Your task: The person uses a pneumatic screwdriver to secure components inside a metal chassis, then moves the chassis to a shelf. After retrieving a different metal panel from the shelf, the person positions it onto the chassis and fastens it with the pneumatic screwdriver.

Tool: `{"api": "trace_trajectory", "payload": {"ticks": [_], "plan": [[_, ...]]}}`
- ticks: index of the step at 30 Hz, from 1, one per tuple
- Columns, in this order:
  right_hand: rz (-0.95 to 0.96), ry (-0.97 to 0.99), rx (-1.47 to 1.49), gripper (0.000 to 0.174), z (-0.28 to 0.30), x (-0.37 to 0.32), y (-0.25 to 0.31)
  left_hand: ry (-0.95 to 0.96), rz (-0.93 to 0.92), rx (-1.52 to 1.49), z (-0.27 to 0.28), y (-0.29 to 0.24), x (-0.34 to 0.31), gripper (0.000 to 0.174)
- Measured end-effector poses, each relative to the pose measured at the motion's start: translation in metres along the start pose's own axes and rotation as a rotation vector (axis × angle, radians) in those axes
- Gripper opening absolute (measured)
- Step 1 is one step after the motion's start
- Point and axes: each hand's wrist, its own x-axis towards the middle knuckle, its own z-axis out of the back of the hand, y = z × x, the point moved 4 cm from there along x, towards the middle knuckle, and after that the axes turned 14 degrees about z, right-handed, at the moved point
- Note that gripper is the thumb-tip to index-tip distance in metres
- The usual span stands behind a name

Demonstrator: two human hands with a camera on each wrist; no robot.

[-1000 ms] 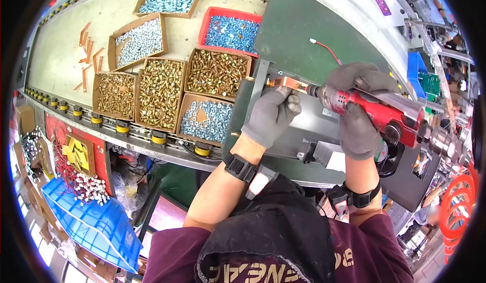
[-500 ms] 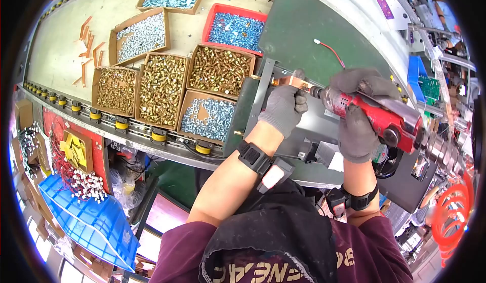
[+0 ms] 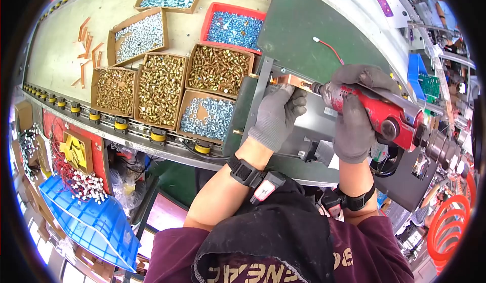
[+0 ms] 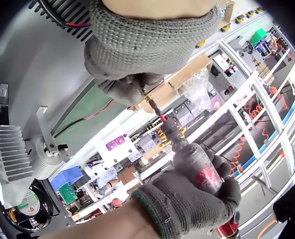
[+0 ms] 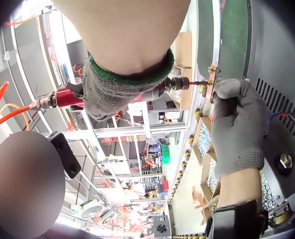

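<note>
A copper busbar (image 3: pixel 288 80) sits inside the grey metal chassis (image 3: pixel 316 113), near its left wall. The gloved left hand (image 3: pixel 278 113) pinches it at the near edge, its other fingers curled in. In the right wrist view, bolts show along the busbar (image 5: pixel 211 82). My right hand (image 3: pixel 354 131), also gloved, grips a red air screwdriver (image 3: pixel 390 115), its palm below the body and fingers over the top. The screwdriver's bit (image 4: pixel 154 105) points at a brass-coloured bolt (image 4: pixel 147 98) beside the left fingertips.
Boxes of brass-coloured bolts (image 3: pixel 161 88), a box of nuts (image 3: pixel 206 118) and a red tray (image 3: pixel 207 29) of blue-tinted fasteners stand left of the chassis. Loose copper strips (image 3: pixel 86 47) lie farther left. A red-and-black wire (image 3: pixel 329 50) rests behind. An orange coiled hose (image 3: pixel 448 227) hangs at right.
My left hand shifted right, then back left, and its raised digit came down from beyond the busbar to its near edge. The screwdriver stays lined up with the busbar, held by the right hand.
</note>
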Motion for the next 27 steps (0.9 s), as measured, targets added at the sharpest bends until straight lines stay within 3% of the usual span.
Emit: {"api": "trace_trajectory", "payload": {"ticks": [11,15,17,20,27], "plan": [[0.122,0.178,0.162,0.026,-0.009,0.009,-0.01,-0.01,0.001,0.061,0.001,-0.005,0.002,0.018],[0.078,0.114,0.114,0.027,-0.009,0.007,-0.012,0.005,0.023,0.092,0.002,-0.005,0.0,0.017],[0.001,0.077,0.139,0.026,-0.009,0.008,-0.013,0.092,0.067,0.134,0.002,-0.005,-0.002,0.021],[-0.101,-0.028,0.078,0.025,-0.008,0.011,-0.012,0.017,0.159,0.219,0.005,-0.007,-0.012,0.023],[-0.007,-0.032,0.183,0.017,-0.004,0.012,-0.01,-0.13,0.419,0.541,0.015,-0.033,-0.056,0.027]]}}
